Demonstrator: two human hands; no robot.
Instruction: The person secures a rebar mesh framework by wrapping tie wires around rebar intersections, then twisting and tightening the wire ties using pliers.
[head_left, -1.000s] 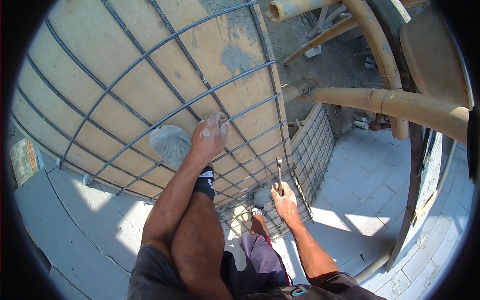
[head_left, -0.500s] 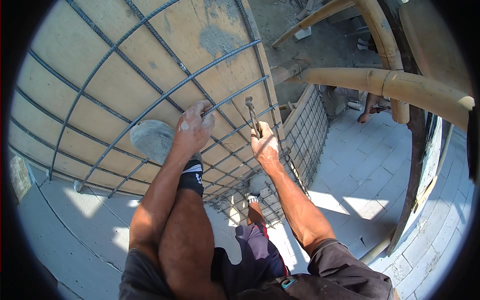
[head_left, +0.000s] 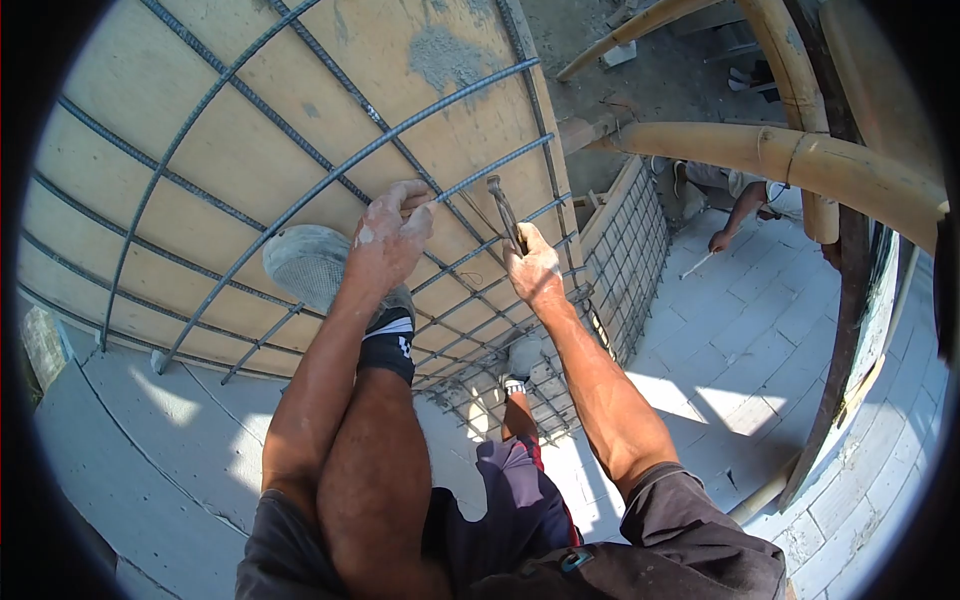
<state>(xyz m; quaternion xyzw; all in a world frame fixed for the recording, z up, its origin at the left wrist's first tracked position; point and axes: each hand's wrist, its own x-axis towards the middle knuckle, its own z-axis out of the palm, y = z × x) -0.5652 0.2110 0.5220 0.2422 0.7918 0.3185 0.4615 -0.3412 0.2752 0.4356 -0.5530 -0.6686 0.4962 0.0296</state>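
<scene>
Tool [head_left: 507, 212] gripped in right hand [head_left: 535, 266], now closer to left hand [head_left: 388, 242], which meets rebar [head_left: 495, 168], its hold unclear.

A: Rebar grid [head_left: 331, 180] location?
B: Over plywood panel [head_left: 305, 85]; shoe [head_left: 303, 265] on grid. Left hand [head_left: 393, 235] at one bar; tool [head_left: 505, 210] in right hand [head_left: 535, 268], just right of it.
A: Further right?
B: Bamboo pole [head_left: 720, 145] across upper right; co-worker's hand [head_left: 720, 241] over block floor [head_left: 740, 330].

Left fingers [head_left: 402, 190] at the rebar grid [head_left: 495, 168] over plywood [head_left: 245, 150], right fingers [head_left: 513, 262] around a metal tool [head_left: 503, 205]
</scene>
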